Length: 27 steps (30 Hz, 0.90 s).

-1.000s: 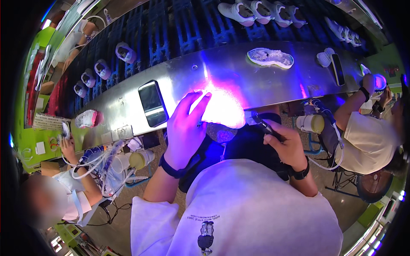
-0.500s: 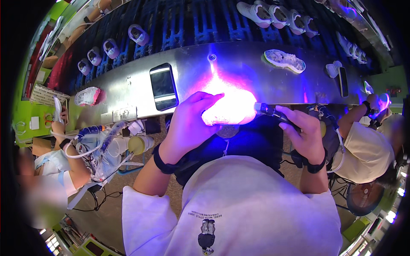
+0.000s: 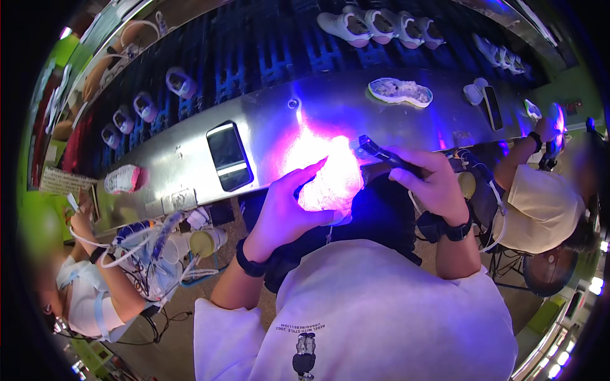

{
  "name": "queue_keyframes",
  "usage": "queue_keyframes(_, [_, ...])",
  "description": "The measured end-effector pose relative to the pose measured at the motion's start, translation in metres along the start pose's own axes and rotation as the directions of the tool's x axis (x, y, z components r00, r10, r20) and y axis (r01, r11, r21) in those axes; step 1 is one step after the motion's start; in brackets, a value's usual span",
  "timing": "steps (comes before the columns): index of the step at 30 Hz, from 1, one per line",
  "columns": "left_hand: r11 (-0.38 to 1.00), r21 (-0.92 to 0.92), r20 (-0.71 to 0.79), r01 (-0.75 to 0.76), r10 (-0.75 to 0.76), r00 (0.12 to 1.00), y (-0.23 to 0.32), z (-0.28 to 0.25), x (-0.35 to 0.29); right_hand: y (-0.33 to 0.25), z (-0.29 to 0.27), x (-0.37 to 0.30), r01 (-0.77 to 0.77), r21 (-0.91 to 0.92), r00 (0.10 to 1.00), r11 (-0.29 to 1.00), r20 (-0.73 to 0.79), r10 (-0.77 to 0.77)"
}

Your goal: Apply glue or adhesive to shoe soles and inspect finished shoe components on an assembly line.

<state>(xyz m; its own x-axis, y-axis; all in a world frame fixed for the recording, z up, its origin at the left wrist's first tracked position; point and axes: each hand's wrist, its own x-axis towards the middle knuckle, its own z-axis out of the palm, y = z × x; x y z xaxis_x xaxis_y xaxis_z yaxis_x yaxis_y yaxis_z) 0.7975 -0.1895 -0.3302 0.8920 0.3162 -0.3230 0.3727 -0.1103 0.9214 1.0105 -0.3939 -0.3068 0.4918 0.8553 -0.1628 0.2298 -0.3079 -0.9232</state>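
Note:
In my left hand (image 3: 286, 206) is a shoe-sized piece (image 3: 333, 181), so washed out by purple-white glare that its exact kind cannot be made out. My thumb lies along its near end and my fingers press on its left side. A brush (image 3: 381, 152) with a dark handle is gripped in my right hand (image 3: 435, 184). Its bristle end points left, at the upper right edge of the lit piece; the glare hides whether they touch. The piece is over the near edge of the metal bench (image 3: 267, 108).
A smartphone (image 3: 229, 155) lies left of my hands. A white sole-shaped piece (image 3: 400, 92) rests farther back, a white and pink bundle (image 3: 122, 179) at left. Behind the bench, dark slatted rollers (image 3: 254, 51) carry several pale shoes (image 3: 381, 26). Co-workers sit on both sides.
The lit piece has turned from lying crosswise to more upright. My right hand has moved the brush left and up along its edge. The whole view has shifted and tilted slightly.

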Motion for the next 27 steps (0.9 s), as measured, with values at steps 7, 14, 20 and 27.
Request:
queue_keyframes(7, [0.987,-0.159,0.060,0.032,-0.023,0.998,-0.016,0.002,0.011,0.013,-0.004,0.010,-0.045,0.195,0.995,0.980,0.099,0.026])
queue_keyframes(14, [0.948,-0.287,0.101,0.137,-0.113,0.988,-0.017,0.009,0.029,0.029,-0.023,0.020,-0.112,0.102,0.979,0.989,0.184,0.091])
queue_keyframes(20, [0.881,-0.413,0.107,0.231,-0.205,0.973,-0.017,0.022,0.039,0.046,-0.026,0.018,-0.083,0.114,0.986,0.990,0.156,0.065])
queue_keyframes(27, [0.824,-0.510,0.114,0.244,-0.217,0.970,-0.009,0.031,0.035,0.058,-0.006,0.001,-0.032,0.057,0.998,0.998,0.053,0.029])
